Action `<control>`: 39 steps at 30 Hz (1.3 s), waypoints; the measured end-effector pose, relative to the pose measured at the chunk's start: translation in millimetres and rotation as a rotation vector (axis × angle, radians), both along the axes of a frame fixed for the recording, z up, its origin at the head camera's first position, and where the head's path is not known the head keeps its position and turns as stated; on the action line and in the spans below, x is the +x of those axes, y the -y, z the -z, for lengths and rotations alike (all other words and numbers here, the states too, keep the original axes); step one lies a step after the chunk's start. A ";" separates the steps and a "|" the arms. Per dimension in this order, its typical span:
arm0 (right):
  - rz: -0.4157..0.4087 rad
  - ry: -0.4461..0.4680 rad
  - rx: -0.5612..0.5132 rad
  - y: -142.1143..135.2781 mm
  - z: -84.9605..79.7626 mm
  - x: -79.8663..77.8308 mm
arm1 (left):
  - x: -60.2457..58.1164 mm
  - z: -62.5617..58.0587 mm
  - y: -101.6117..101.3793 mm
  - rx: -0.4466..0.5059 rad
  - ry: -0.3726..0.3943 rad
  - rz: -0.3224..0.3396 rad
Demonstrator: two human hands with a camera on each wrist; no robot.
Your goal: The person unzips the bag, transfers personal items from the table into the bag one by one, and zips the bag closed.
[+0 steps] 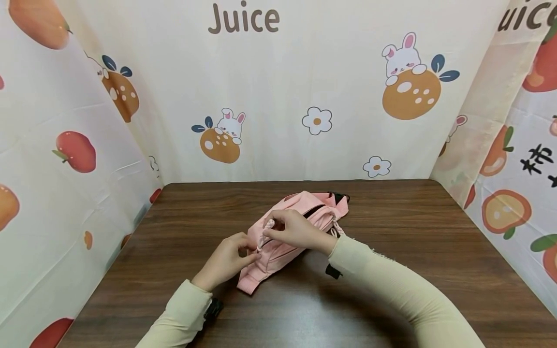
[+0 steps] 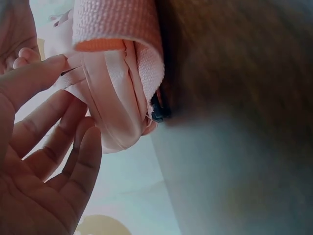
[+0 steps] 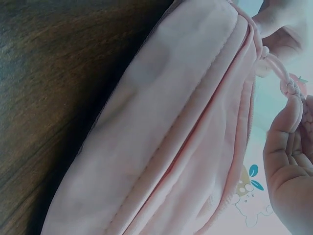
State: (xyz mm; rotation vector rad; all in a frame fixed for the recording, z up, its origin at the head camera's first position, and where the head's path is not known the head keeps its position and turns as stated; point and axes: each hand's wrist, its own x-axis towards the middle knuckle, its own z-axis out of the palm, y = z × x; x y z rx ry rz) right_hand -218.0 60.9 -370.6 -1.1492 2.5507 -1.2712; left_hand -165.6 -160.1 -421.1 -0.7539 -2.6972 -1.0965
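Note:
A pink waist bag (image 1: 285, 258) lies slantwise on the dark wooden table. My left hand (image 1: 226, 261) is at its near left end. There the thumb and forefinger pinch the fabric edge by the zipper's end, while the other fingers stay loosely bent, as the left wrist view shows. Above the bag, my right hand (image 1: 296, 231) pinches a braided pink zipper-pull cord (image 3: 289, 87), which is stretched up from the zipper's left end. A dark gap (image 1: 314, 210) shows along the upper zipper, right of that hand. My right hand partly hides the bag's middle.
A webbing strap (image 1: 249, 285) sticks out at the bag's near left end. At the far right end are a black buckle (image 1: 338, 197) and another cord (image 1: 337, 227). Printed curtains (image 1: 283, 145) stand behind the table and at both sides.

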 end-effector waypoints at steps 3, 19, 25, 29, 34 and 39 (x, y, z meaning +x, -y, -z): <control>0.002 -0.011 -0.006 -1.1 -0.5 0.0 | -0.5 -1.0 -0.6 -0.025 -0.007 0.003; 0.078 -0.095 -0.011 -12.7 4.2 -1.8 | -2.1 -2.5 -3.4 -0.059 -0.008 -0.040; 0.087 -0.103 -0.004 -15.6 7.5 -2.9 | -4.5 -2.9 -0.2 -0.062 0.004 -0.006; 0.102 -0.109 0.006 -17.1 9.4 -3.7 | -6.6 -2.7 2.1 -0.068 0.002 0.021; 0.122 -0.111 0.008 -18.7 10.8 -4.0 | -8.7 -1.6 4.6 -0.052 -0.019 0.044; 0.146 -0.106 0.016 -19.8 11.3 -3.7 | -10.1 -0.4 6.7 -0.027 -0.036 0.081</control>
